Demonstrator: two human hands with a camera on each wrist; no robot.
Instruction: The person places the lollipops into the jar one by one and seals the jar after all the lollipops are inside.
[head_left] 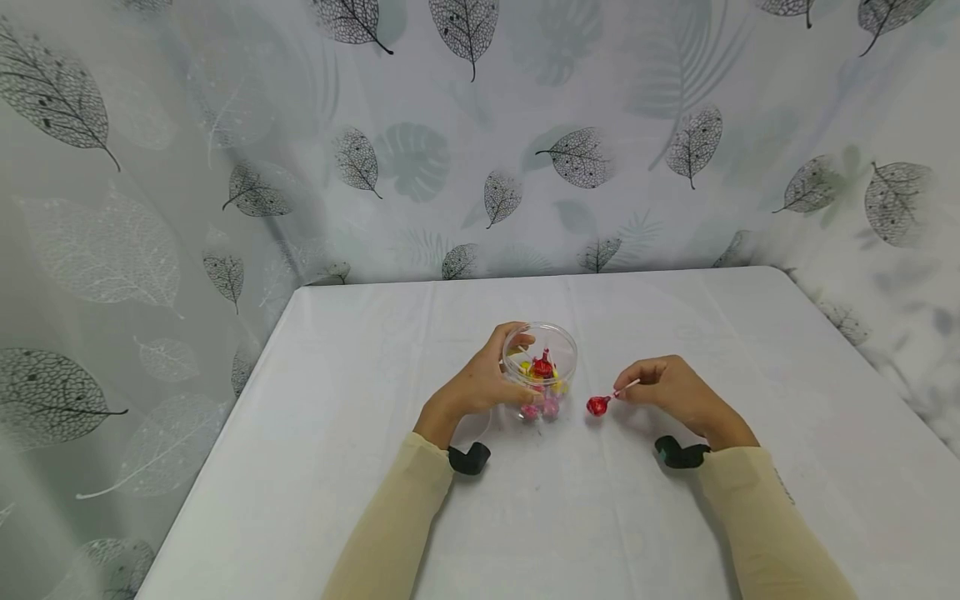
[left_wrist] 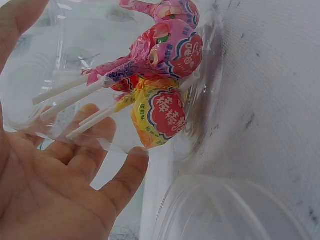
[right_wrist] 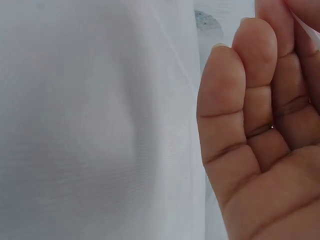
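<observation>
My left hand grips a clear round plastic jar from its left side, thumb in front and fingers behind. Inside the jar, the left wrist view shows a yellow-wrapped lollipop and pink-wrapped lollipops with white sticks. A red lollipop lies on top of the others in the head view. To the right of the jar, my right hand pinches another red lollipop by its stick, its wrapped head low over the table. In the right wrist view that lollipop is out of sight.
A clear round lid or dish lies beside the jar, partly hidden by my left wrist in the head view. White cloth covers the table. Leaf-patterned curtains stand behind the table and along its sides.
</observation>
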